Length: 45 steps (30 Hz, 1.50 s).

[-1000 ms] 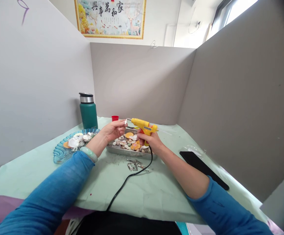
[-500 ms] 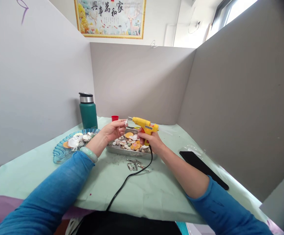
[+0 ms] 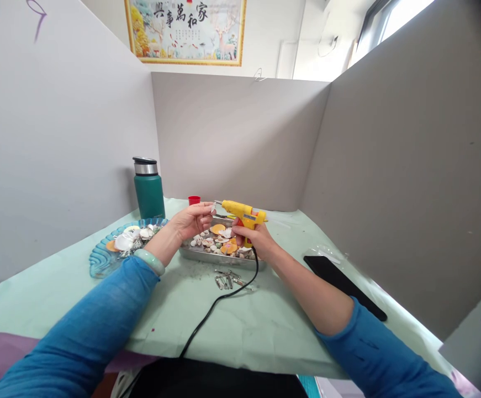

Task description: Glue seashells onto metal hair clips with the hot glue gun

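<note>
Between the fingertips of my left hand (image 3: 194, 218) is a small silvery clip (image 3: 213, 207), held up above the metal tray (image 3: 207, 256). It looks like the metal clips (image 3: 227, 280) lying loose on the table, though it is too small to make out fully. My right hand (image 3: 257, 239) is closed round the grip of a yellow hot glue gun (image 3: 242, 212), fingers near its red trigger. The gun points left, and its nozzle is at the clip, touching it or very close. Shells (image 3: 217, 241) in white, orange and brown fill the tray below.
A blue scalloped dish (image 3: 99, 260) of shells sits at left, with a green bottle (image 3: 149, 193) behind it. A red cup (image 3: 194, 200) stands behind the tray. The gun's black cord (image 3: 207, 315) crosses to the front edge. At right lies a black slab (image 3: 343, 286). Grey panels (image 3: 240, 138) enclose the table.
The glue gun has tipped and shifted slightly left and down, bringing its nozzle over the clip. My left hand has stayed almost where it was.
</note>
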Motion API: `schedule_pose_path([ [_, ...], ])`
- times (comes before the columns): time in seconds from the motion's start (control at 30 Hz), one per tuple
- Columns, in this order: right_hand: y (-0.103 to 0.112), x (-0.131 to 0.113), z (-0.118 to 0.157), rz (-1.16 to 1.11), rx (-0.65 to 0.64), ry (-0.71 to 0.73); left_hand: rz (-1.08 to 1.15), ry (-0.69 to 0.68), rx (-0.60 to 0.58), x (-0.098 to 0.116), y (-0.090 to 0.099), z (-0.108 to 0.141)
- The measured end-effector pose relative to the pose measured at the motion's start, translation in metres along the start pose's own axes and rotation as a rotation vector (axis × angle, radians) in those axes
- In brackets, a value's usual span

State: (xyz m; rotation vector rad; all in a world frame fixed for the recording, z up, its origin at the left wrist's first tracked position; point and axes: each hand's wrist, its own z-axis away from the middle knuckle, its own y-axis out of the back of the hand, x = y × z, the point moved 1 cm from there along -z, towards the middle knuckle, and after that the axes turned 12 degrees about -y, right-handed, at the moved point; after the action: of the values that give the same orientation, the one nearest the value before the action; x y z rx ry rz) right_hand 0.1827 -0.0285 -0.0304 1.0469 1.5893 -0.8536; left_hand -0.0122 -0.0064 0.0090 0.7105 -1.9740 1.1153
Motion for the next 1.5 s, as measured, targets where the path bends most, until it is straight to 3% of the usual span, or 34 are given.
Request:
schedule_pose_path([
  [0.2,-0.0010,-0.0019,0.0010,-0.002,0.007,0.026,-0.009,-0.013,0.005,-0.0011,0.0005,0.0001],
  [0.33,-0.0028,-0.0010,0.0003,0.047,-0.031,-0.036,-0.019,-0.026,-0.004,-0.0019,0.0016,-0.0004],
  [0.63,-0.0022,0.0018,-0.0008,0.036,-0.127,-0.027,0.047,-0.037,0.016,-0.0005,0.0000,0.0005],
  [0.83,-0.0002,0.0003,-0.0008,-0.037,-0.062,-0.014,0.084,-0.004,-0.005,-0.0005,-0.0031,0.0016],
  [1.13,-0.0010,-0.0035,0.0033,-0.011,-0.086,-0.034,0.187,-0.024,-0.011,0.0008,0.0017,-0.0007],
  [1.5,-0.0013,-0.0023,0.0016,-0.010,-0.072,-0.025,0.127,-0.044,-0.018,-0.0003,0.0014,-0.0008],
])
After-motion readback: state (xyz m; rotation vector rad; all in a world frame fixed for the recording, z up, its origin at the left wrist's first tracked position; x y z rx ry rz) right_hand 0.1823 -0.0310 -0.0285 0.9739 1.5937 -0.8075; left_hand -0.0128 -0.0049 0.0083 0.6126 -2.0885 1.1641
